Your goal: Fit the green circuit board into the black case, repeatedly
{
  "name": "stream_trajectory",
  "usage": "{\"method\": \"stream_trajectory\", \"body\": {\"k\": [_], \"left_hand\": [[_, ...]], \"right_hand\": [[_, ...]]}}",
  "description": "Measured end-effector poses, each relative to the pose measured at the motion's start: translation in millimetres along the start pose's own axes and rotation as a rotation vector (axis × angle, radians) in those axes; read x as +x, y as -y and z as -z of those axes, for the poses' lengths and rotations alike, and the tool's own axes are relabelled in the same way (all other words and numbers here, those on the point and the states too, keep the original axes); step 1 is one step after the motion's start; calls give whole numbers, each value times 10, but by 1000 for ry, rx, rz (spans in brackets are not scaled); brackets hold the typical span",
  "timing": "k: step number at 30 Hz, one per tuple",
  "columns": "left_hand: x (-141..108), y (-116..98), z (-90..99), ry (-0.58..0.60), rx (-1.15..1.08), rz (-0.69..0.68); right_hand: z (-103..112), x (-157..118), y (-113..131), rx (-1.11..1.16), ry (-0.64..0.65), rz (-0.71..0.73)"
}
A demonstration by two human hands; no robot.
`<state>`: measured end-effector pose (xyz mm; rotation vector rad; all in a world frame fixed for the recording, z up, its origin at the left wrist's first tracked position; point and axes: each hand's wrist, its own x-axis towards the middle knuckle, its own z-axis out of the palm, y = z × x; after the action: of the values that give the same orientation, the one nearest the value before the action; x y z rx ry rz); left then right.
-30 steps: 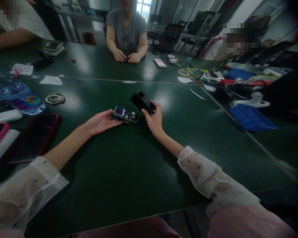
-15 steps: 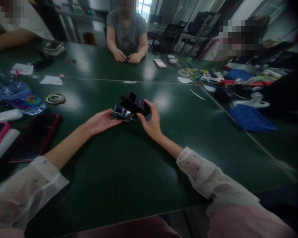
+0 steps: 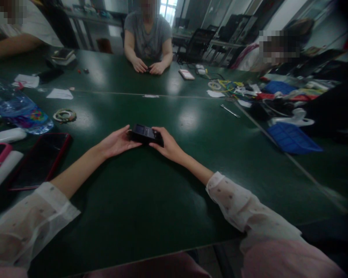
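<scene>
my left hand [image 3: 113, 144] gripped one end of the black case [image 3: 146, 136], my right hand [image 3: 170, 145] pinched the other, on or over the green table [image 3: 150, 200]. i judged it light, stiff, slightly slippery, its screen [image 3: 139, 128] fragile: best held by the sides. a wrench [image 3: 230, 111] lay beyond.

Black housing [image 3: 146, 136] now covers the green circuit board; right hand [image 3: 168, 146] is lower, closer to left hand [image 3: 115, 143].
</scene>
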<state>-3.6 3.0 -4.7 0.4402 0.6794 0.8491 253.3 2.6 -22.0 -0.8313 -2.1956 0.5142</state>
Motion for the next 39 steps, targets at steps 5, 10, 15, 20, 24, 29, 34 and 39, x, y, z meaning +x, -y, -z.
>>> {"method": "stream_trajectory", "body": {"k": [5,10,15,20,24,29,34,39], "left_hand": [[5,-8,24,17,-1,6],[12,-1,33,24,33,-20],[11,6,7,-16,26,-16],[24,9,33,5,46,0],[37,10,60,26,58,0],[56,15,101,50,86,-21],[59,15,110,77,112,-24],[52,22,78,85,132,-5]], "right_hand": [[3,-2,16,-28,33,-14],[8,1,23,-25,33,-23],[-2,7,20,-14,3,-42],[-11,3,21,-6,-8,-54],[-5,-1,12,12,-3,-55],[7,2,14,27,-7,-63],[12,5,27,42,-12,-71],[5,3,38,-1,-6,-67]]}}
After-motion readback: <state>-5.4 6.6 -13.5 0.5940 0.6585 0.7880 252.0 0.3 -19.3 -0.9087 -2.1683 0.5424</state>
